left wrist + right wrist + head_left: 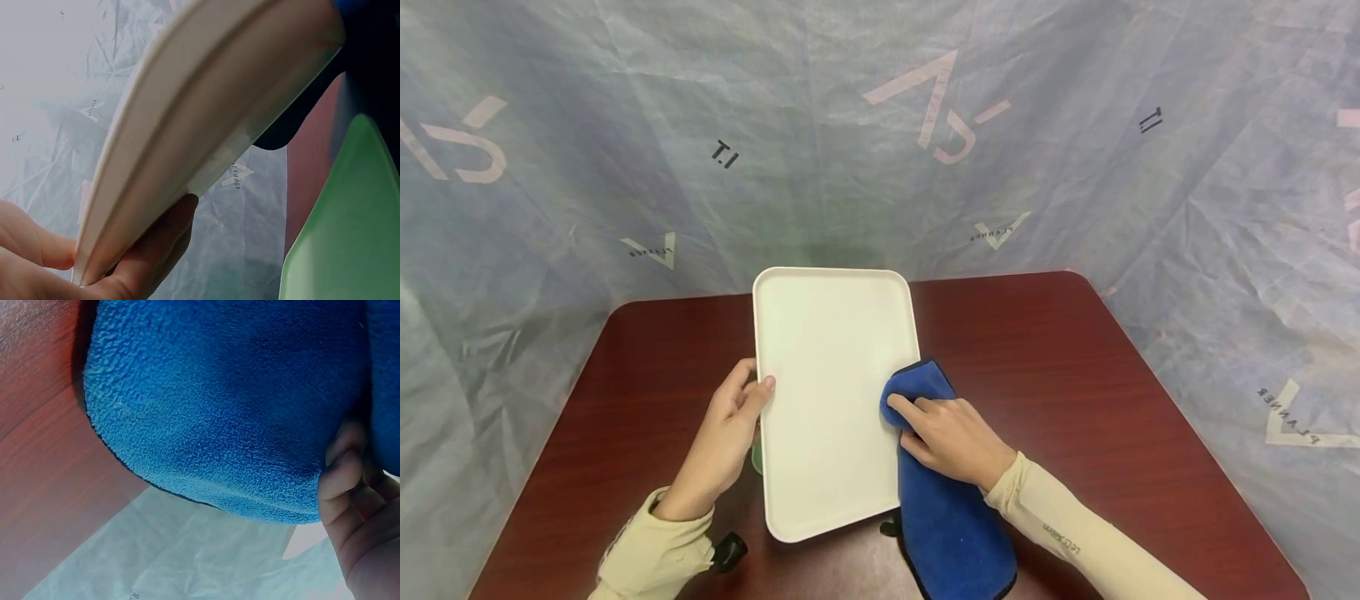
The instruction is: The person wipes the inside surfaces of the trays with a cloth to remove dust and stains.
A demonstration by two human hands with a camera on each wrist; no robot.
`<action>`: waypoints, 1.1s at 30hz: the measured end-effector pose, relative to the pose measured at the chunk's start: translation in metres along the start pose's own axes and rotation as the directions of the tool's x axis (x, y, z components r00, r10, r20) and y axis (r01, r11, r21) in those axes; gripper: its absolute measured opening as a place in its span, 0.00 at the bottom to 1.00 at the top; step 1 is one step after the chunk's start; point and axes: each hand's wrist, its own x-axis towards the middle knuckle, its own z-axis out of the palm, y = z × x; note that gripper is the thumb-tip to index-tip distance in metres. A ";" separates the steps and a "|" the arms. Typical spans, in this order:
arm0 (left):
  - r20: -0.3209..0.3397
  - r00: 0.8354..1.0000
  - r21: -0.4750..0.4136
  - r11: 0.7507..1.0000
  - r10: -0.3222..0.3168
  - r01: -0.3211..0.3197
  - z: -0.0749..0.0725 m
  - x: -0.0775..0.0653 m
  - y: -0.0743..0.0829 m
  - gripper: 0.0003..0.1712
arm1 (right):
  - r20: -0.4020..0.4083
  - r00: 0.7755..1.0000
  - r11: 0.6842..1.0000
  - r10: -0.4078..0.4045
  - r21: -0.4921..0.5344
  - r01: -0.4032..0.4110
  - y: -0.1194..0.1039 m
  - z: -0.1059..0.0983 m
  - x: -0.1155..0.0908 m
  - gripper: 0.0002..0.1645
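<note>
A white rectangular tray (831, 400) with rounded corners is held up, tilted, above the table. My left hand (730, 412) grips its left edge, thumb on the front face and fingers behind; the left wrist view shows the tray's edge and underside (181, 112) between thumb and fingers. In my right hand (955, 437) is a blue cloth (955, 533) with dark edging, bunched against the tray's right edge and hanging down below. The right wrist view shows the fuzzy cloth (219, 412) close up, with the fingers (344, 475) curled on it.
A green object (757, 457) is mostly hidden behind the tray; its pale green side (337, 237) shows larger in the left wrist view. Beneath lies a reddish-brown table (1037, 350) with rounded corners. Grey printed sheeting (820, 167) surrounds its back and sides.
</note>
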 end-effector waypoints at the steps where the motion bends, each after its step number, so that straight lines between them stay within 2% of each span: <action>1: 0.000 1.000 0.001 1.000 0.000 0.000 0.000 0.000 0.000 0.21 | 0.001 1.000 1.000 -0.001 -0.002 0.001 0.000 0.000 0.000 0.23; 8: 0.003 1.000 0.002 1.000 0.011 -0.011 -0.001 0.000 0.000 0.20 | 0.003 1.000 1.000 -0.004 -0.013 0.004 -0.003 0.000 0.002 0.22; 16: 0.005 1.000 0.017 1.000 0.014 -0.014 0.001 0.001 0.001 0.20 | -0.015 0.998 0.998 -0.055 -0.002 0.055 -0.011 0.003 0.005 0.22; 25: -0.002 1.000 0.036 0.999 0.020 -0.020 0.003 0.002 0.001 0.20 | -0.051 0.989 0.990 -0.138 0.009 0.139 -0.030 0.007 0.017 0.21; 33: 0.005 1.000 0.029 1.000 0.005 -0.005 0.002 0.003 -0.001 0.20 | -0.043 0.977 0.978 -0.209 0.005 0.209 -0.053 0.007 0.029 0.21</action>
